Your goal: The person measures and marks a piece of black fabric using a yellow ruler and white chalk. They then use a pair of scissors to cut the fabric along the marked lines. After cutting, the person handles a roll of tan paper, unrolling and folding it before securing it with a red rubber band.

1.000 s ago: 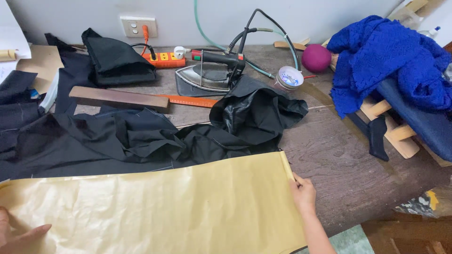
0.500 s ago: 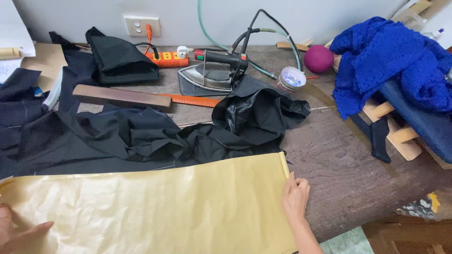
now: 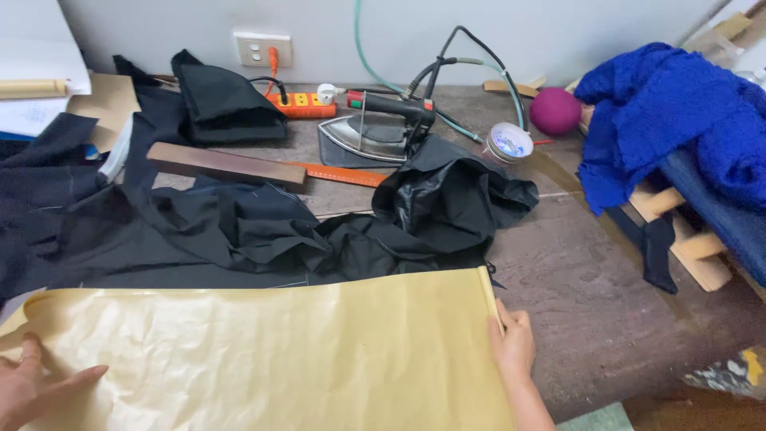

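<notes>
Both hands are flattening the yellow paper sheet [image 3: 263,359]: left hand [image 3: 32,387] pressing open-fingered, right hand [image 3: 513,345] gripping the edge; even tension is advisable.

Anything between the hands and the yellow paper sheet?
Nothing visible. The left hand lies flat on the yellow paper sheet near its left end, and the right hand grips its right edge. The black fabric lies beyond the sheet's far edge.

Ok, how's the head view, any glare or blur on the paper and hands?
Head view: even, soft light; large yellow-tan paper sheet sharp, creases readable, no glare; right hand crisp at its edge; left hand cut off by the frame corner; mild sheen on the grey metal iron.
</notes>
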